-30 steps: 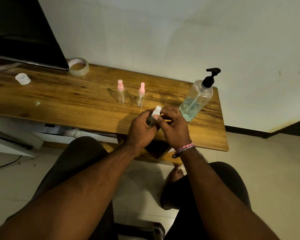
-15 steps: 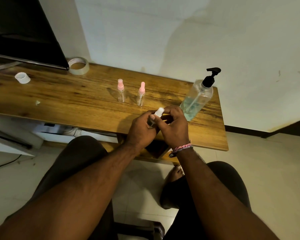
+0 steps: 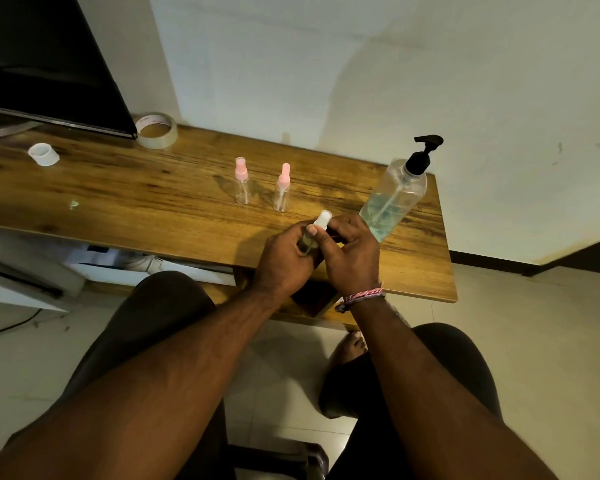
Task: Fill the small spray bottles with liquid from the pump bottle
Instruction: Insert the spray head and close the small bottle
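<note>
A wooden table (image 3: 118, 195) is topped by two pink-capped spray bottles (image 3: 242, 181) (image 3: 282, 188) standing upright mid-table, a pump bottle (image 3: 394, 199) at right, plus tape roll (image 3: 156, 130), white cap (image 3: 43, 154), and a dark screen (image 3: 45, 64) far left.

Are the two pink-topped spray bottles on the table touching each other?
Apart. The head view shows the left pink bottle and the right pink bottle standing upright with bare table wood plainly between them.

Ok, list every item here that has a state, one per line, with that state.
White-capped spray bottle: held off the table, cap on.
Left hand: grips that bottle's body.
Right hand: fingers curled at the bottle's top.
Left pink spray bottle: upright, capped, looks empty.
Right pink spray bottle: upright, capped, looks empty.
Pump bottle: upright, pump on, partly filled.
Tape roll: lying flat.
</note>
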A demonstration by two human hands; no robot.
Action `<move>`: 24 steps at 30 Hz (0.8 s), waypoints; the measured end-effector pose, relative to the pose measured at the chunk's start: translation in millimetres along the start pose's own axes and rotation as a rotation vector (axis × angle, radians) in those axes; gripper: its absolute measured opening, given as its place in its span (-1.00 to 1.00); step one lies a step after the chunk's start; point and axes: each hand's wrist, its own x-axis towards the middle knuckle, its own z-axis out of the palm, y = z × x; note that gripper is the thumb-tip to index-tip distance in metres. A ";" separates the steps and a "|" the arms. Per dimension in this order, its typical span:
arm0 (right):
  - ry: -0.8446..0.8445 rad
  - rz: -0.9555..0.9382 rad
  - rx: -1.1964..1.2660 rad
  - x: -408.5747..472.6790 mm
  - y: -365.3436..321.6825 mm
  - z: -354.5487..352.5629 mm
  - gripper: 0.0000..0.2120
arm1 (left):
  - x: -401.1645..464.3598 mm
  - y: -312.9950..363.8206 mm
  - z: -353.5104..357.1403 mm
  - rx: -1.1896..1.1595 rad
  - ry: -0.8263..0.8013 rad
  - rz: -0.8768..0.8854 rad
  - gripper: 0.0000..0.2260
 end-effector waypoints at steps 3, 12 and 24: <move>-0.048 0.033 -0.002 1.0 0.4 -0.7 -0.82 | 1.7 -1.5 -0.7 -0.009 -0.016 -0.037 -0.69; -0.322 0.097 0.190 12.8 6.9 -22.8 -0.75 | 14.1 1.8 -21.1 0.033 -0.299 -0.178 -0.73; -0.237 0.128 0.164 9.9 1.5 -11.1 -0.78 | 7.9 13.5 -17.9 0.055 -0.185 -0.077 -0.92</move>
